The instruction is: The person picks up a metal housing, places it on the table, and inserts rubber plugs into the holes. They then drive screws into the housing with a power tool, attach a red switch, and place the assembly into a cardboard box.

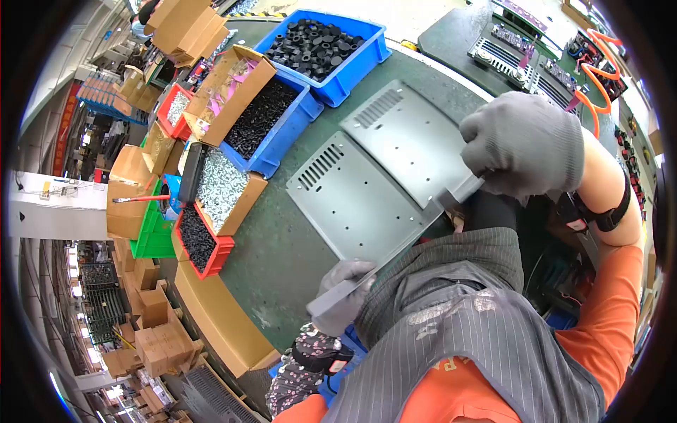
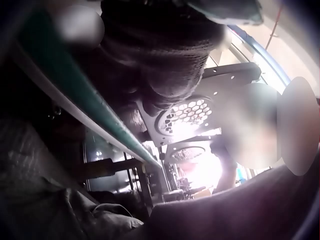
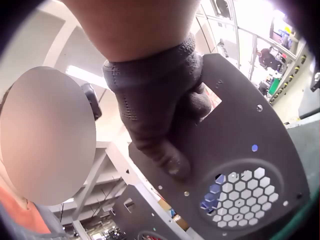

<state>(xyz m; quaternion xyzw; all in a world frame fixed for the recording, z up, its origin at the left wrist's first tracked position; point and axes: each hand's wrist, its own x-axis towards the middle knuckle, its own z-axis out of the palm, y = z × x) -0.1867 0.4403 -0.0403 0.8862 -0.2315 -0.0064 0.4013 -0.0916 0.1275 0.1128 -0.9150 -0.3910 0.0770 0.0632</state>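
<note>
Two grey sheet-metal panels lie side by side on the green table, the left panel (image 1: 352, 204) and the right panel (image 1: 412, 144), both with slots and small holes. Each has an upright face along its near edge. My left hand (image 1: 342, 296), in a grey glove, grips the left panel's upright face at its near corner. In the left wrist view, its fingers (image 2: 175, 85) lie above a honeycomb grille (image 2: 187, 115). My gloved right hand (image 1: 525, 144) holds the upright face of the right panel, with a finger (image 3: 172, 162) against the face beside the honeycomb grille (image 3: 240, 197).
Blue bins of black caps (image 1: 314, 49) and black screws (image 1: 261, 116) stand at the left, by a carton of silver screws (image 1: 222, 187) and a red bin (image 1: 201, 240). At the far right are circuit boards (image 1: 515, 53) and an orange coiled hose (image 1: 599, 70).
</note>
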